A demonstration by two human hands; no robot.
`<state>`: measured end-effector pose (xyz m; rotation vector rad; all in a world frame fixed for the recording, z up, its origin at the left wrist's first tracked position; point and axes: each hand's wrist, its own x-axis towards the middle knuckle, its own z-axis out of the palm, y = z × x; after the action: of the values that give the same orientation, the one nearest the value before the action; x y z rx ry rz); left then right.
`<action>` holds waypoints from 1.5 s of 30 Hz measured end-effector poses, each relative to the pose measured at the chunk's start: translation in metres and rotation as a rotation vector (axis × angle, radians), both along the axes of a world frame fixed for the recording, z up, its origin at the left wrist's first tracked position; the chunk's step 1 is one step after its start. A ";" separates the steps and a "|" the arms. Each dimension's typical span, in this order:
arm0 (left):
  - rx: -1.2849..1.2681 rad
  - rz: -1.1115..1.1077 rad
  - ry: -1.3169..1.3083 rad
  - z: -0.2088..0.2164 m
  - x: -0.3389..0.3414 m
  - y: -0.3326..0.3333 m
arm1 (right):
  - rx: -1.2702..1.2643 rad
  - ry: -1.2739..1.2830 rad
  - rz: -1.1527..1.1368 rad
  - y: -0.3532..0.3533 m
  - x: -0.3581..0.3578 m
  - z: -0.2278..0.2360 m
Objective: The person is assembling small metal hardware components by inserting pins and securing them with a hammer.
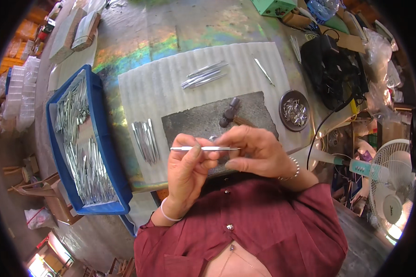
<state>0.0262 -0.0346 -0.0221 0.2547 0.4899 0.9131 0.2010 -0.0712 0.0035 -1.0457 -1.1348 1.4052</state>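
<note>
A slim silver rod-shaped tool [207, 148] lies level in front of my chest, its thin pointed end toward the right. My left hand [188, 161] pinches it between thumb and fingers. Around the pointed end, my right hand [254, 150] curves with thumb and forefinger apart; I see nothing held in it. Beyond my hands is a dark grey slab [194, 115], with a hammer [229, 113] on it. A small shiny piece [212, 137] shows by the right fingertips, too small to name.
White foam sheet [148, 83] carries silver tool bundles [204, 75] [145, 141] and a single tool [263, 71]. A blue tray [104, 120] of similar tools stands left. Right are a round dish [284, 113] of small metal pieces, a black bag [333, 69] and a fan [393, 180].
</note>
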 end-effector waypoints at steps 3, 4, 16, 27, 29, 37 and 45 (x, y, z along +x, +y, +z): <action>-0.041 -0.057 -0.050 0.000 0.003 -0.002 | -0.017 0.271 -0.057 -0.006 -0.003 -0.006; 0.059 -0.163 -0.001 -0.002 -0.001 -0.003 | -0.066 0.281 -0.074 -0.007 -0.001 -0.006; 0.381 -0.508 0.437 0.000 -0.038 -0.024 | -0.394 0.254 0.059 -0.009 -0.022 -0.006; 0.257 -0.587 0.255 0.003 -0.037 -0.009 | -0.452 0.267 0.065 0.009 -0.024 -0.003; 0.187 -0.600 0.203 0.006 -0.035 -0.005 | -0.449 0.247 0.079 0.013 -0.023 -0.001; 0.233 -0.582 0.158 0.002 -0.031 0.004 | -0.424 0.282 0.064 0.025 -0.022 -0.001; 0.265 -0.599 0.201 0.002 -0.027 0.009 | -0.441 0.208 0.048 0.029 -0.019 -0.002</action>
<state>-0.0009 -0.0255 -0.0199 0.6987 0.4395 0.3634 0.1819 -0.0422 0.0014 -1.1460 -0.7176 1.8073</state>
